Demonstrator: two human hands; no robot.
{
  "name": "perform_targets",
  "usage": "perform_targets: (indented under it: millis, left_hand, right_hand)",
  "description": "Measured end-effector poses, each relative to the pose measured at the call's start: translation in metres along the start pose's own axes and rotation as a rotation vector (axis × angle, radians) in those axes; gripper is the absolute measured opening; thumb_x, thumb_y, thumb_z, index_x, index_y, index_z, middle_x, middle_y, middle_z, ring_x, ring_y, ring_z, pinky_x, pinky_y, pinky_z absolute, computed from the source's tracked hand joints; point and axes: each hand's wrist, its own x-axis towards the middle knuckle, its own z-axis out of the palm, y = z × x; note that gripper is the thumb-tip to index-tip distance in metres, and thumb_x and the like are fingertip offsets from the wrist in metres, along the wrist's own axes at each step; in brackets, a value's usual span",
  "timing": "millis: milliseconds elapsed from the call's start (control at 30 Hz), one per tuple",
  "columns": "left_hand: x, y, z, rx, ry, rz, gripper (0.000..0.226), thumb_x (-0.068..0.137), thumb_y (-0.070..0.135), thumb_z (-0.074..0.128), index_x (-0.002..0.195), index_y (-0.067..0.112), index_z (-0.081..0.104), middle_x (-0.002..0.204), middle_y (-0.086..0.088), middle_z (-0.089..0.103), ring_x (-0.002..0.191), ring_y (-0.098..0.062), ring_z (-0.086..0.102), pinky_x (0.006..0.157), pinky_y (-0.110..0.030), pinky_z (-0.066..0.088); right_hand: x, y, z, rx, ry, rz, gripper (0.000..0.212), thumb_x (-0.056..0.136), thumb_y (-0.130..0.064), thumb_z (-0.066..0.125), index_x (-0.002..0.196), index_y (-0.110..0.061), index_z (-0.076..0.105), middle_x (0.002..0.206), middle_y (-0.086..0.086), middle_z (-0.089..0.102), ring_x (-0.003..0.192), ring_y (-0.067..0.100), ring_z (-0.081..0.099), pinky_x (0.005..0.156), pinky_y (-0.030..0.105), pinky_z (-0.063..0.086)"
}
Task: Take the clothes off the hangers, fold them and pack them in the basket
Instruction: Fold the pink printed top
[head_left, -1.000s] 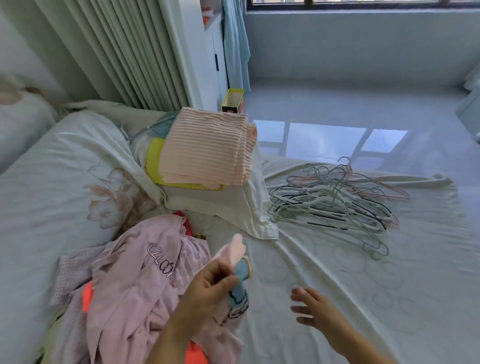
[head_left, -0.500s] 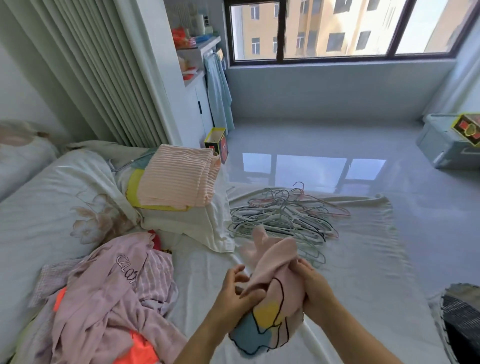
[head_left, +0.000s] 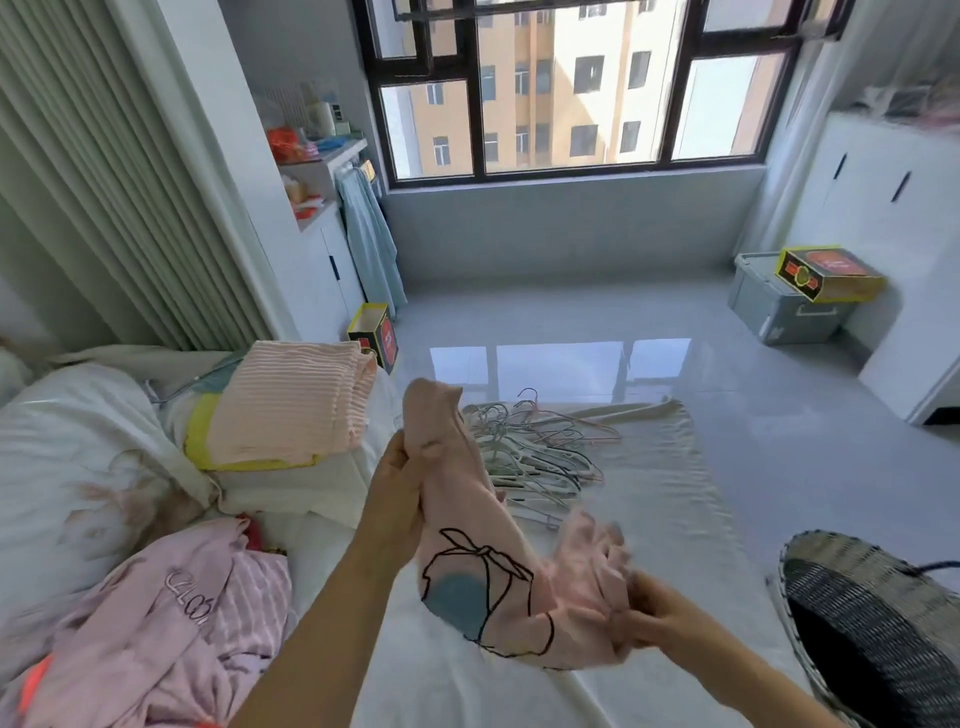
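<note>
Hands are stretching a pale pink garment (head_left: 470, 525) above the white bed sheet (head_left: 649, 499), in the air between the person and a window-lit room. The left hand (head_left: 397, 501) is gripping the upper end of the garment, its fingers curled around the bunched fabric, while the right hand (head_left: 641, 616) is pinching the lower, crumpled end near the bed's edge. A black outline drawing with a blue patch is showing on the cloth between the two hands. Beyond the garment, a tangle of empty wire hangers (head_left: 535, 447) is lying on the sheet. To the left, a folded stack of clothes (head_left: 291, 402), ribbed peach on top with a yellow layer beneath, is sitting on a white pillow (head_left: 296, 493). At lower left, a heap of unfolded clothes (head_left: 150, 623), pink and striped with a flash of orange, is spreading over the bed. A dark woven basket (head_left: 872, 623) is standing at the lower right edge of the view, just beside the bed. On the tiled floor (head_left: 597, 332) behind, a grey storage bin (head_left: 779, 306) is carrying a yellow-edged box (head_left: 826, 273), and another such box (head_left: 376, 335) is resting by the white cabinet (head_left: 332, 270).
</note>
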Motion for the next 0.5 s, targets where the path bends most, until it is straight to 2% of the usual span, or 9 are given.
perform_targets:
  millis: [33, 100, 133, 200, 267, 333, 400, 433, 500]
  left_hand:
    - [0.0, 0.009, 0.002, 0.026, -0.042, 0.021, 0.02, 0.081, 0.006, 0.062, 0.099, 0.013, 0.056, 0.088, -0.005, 0.064, 0.072, -0.015, 0.064, 0.061, -0.029, 0.054]
    - [-0.003, 0.022, 0.009, 0.08, -0.139, 0.044, 0.038, 0.06, 0.018, 0.071, 0.096, 0.014, 0.058, 0.088, -0.005, 0.065, 0.076, -0.017, 0.062, 0.068, -0.03, 0.052]
    - [-0.005, 0.027, 0.013, 0.081, -0.184, 0.042, 0.041, 0.056, 0.019, 0.071, 0.094, 0.014, 0.059, 0.085, -0.003, 0.066, 0.076, -0.017, 0.062, 0.068, -0.03, 0.051]
    - [-0.01, 0.033, 0.022, 0.048, -0.245, 0.036, 0.034, 0.061, 0.011, 0.067, 0.093, 0.012, 0.058, 0.084, -0.002, 0.067, 0.076, -0.017, 0.062, 0.067, -0.029, 0.053]
    - [-0.014, 0.038, 0.03, -0.019, -0.297, 0.032, 0.031, 0.063, 0.005, 0.062, 0.093, 0.01, 0.056, 0.086, -0.005, 0.065, 0.078, -0.019, 0.061, 0.066, -0.028, 0.053]
    - [-0.016, 0.044, 0.034, -0.087, -0.345, 0.045, 0.042, 0.054, 0.007, 0.068, 0.094, 0.01, 0.057, 0.089, -0.007, 0.065, 0.078, -0.02, 0.062, 0.066, -0.029, 0.054]
    - [-0.016, 0.051, 0.036, -0.111, -0.349, 0.057, 0.048, 0.048, 0.016, 0.069, 0.095, 0.011, 0.058, 0.09, -0.008, 0.066, 0.08, -0.02, 0.062, 0.069, -0.031, 0.054]
    - [-0.015, 0.053, 0.036, -0.118, -0.335, 0.065, 0.049, 0.048, 0.017, 0.069, 0.094, 0.011, 0.058, 0.091, -0.008, 0.064, 0.082, -0.021, 0.061, 0.072, -0.032, 0.052]
    - [-0.012, 0.059, 0.035, -0.149, -0.293, 0.083, 0.051, 0.047, 0.019, 0.069, 0.096, 0.01, 0.056, 0.092, -0.009, 0.062, 0.084, -0.022, 0.059, 0.076, -0.035, 0.049]
  right_hand:
    - [-0.002, 0.006, -0.003, -0.151, -0.054, 0.045, 0.029, 0.071, -0.019, 0.067, 0.096, -0.007, 0.058, 0.079, -0.003, 0.056, 0.065, 0.005, 0.051, 0.059, 0.018, 0.043]
    - [0.002, 0.009, -0.005, -0.412, 0.007, 0.027, 0.005, 0.086, -0.017, 0.064, 0.086, -0.017, 0.059, 0.077, -0.008, 0.055, 0.064, 0.001, 0.049, 0.061, 0.015, 0.04]
    - [0.007, 0.007, -0.003, -0.471, 0.087, -0.012, 0.009, 0.088, -0.016, 0.061, 0.083, -0.022, 0.057, 0.079, -0.008, 0.056, 0.064, -0.001, 0.049, 0.063, 0.014, 0.04]
    - [0.016, -0.008, 0.009, -0.411, 0.224, -0.139, 0.012, 0.089, -0.014, 0.06, 0.096, -0.023, 0.055, 0.098, -0.006, 0.058, 0.077, -0.001, 0.054, 0.067, 0.009, 0.042]
    - [0.027, -0.027, 0.017, -0.282, 0.324, -0.278, 0.039, 0.088, -0.011, 0.061, 0.122, -0.022, 0.044, 0.121, -0.006, 0.046, 0.099, 0.004, 0.052, 0.077, 0.01, 0.045]
    - [0.038, -0.045, 0.021, -0.163, 0.354, -0.361, 0.065, 0.086, -0.007, 0.064, 0.138, -0.024, 0.03, 0.131, -0.008, 0.034, 0.115, 0.01, 0.044, 0.091, 0.019, 0.044]
    - [0.048, -0.063, 0.025, -0.097, 0.259, -0.336, 0.076, 0.085, -0.006, 0.065, 0.144, -0.029, 0.022, 0.132, -0.01, 0.032, 0.125, 0.01, 0.036, 0.1, 0.027, 0.038]
    - [0.053, -0.069, 0.028, -0.062, 0.169, -0.293, 0.077, 0.085, -0.006, 0.065, 0.144, -0.03, 0.022, 0.132, -0.01, 0.034, 0.125, 0.01, 0.037, 0.099, 0.026, 0.038]
    - [0.061, -0.074, 0.037, 0.026, -0.004, -0.227, 0.062, 0.084, -0.005, 0.064, 0.138, -0.023, 0.039, 0.125, -0.003, 0.052, 0.113, 0.013, 0.053, 0.087, 0.021, 0.046]
